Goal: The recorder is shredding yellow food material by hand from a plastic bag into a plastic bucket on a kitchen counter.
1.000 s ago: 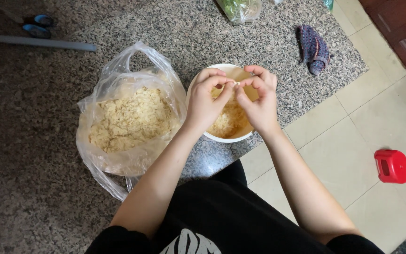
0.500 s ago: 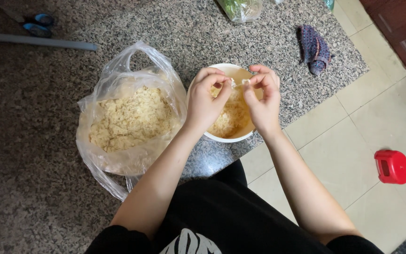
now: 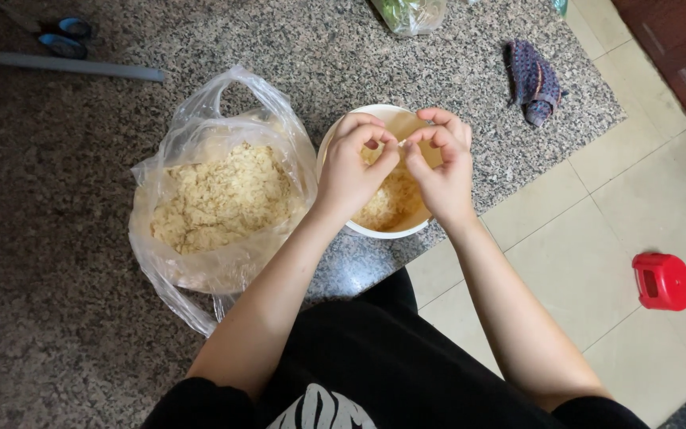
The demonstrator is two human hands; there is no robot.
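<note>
Both my hands are positioned over the white bowl [image 3: 335, 143], which stands on the granite tabletop [image 3: 57, 318] near its front edge. My left hand [image 3: 352, 171] and my right hand [image 3: 442, 171] face each other, fingertips nearly touching above the bowl's centre. The fingers of each hand are curled inward and pinched on a small pale piece [image 3: 401, 144] — too small to identify. Its long axis appears to run left–right between the two hands, though this cannot be confirmed.

The bowl contains a yellowish crumbly mass [image 3: 391, 202], partly hidden under my hands. Just beside the bowl, to its left and touching it, sits an open clear plastic bag [image 3: 200, 119] filled with pale crumbled material [image 3: 220, 199].

Farther back on the tabletop lie a grey bar [image 3: 73, 66] and a folded purple cloth [image 3: 533, 79]. A red plastic container [image 3: 662, 280] rests on the tiled floor [image 3: 581, 262], well apart to the right.
</note>
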